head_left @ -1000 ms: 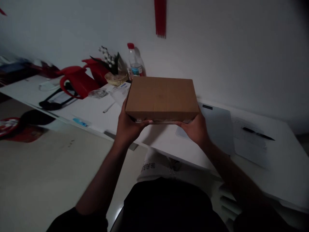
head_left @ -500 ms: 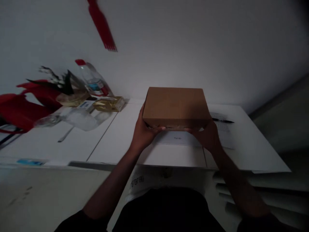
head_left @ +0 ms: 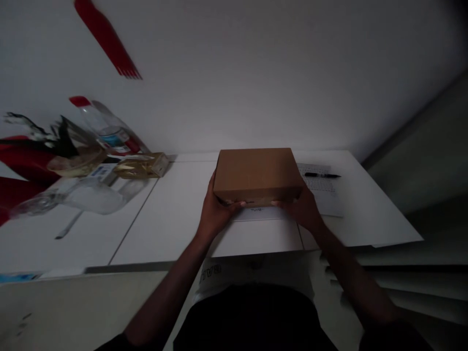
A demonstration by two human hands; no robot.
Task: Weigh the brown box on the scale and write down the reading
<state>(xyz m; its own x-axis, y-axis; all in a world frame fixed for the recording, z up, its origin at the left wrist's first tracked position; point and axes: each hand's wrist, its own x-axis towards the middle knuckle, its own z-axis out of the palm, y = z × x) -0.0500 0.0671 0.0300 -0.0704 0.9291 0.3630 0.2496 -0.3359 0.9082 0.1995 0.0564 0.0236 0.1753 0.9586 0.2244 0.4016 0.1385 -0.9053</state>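
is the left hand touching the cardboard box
Touching. The head view shows the left hand wrapped around the near left corner of the cardboard box, thumb along its front edge.

Along the table's [head_left: 175, 219] near edge, left of the cardboard box [head_left: 258, 173], the top lies bare. The far left end is crowded: bottle [head_left: 104, 131], clear packets [head_left: 141, 165]. A pen [head_left: 321, 175] on paper [head_left: 325, 195] borders the box's right.

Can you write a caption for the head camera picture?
Both hands, left hand and right hand, grip a brown cardboard box over a white table.
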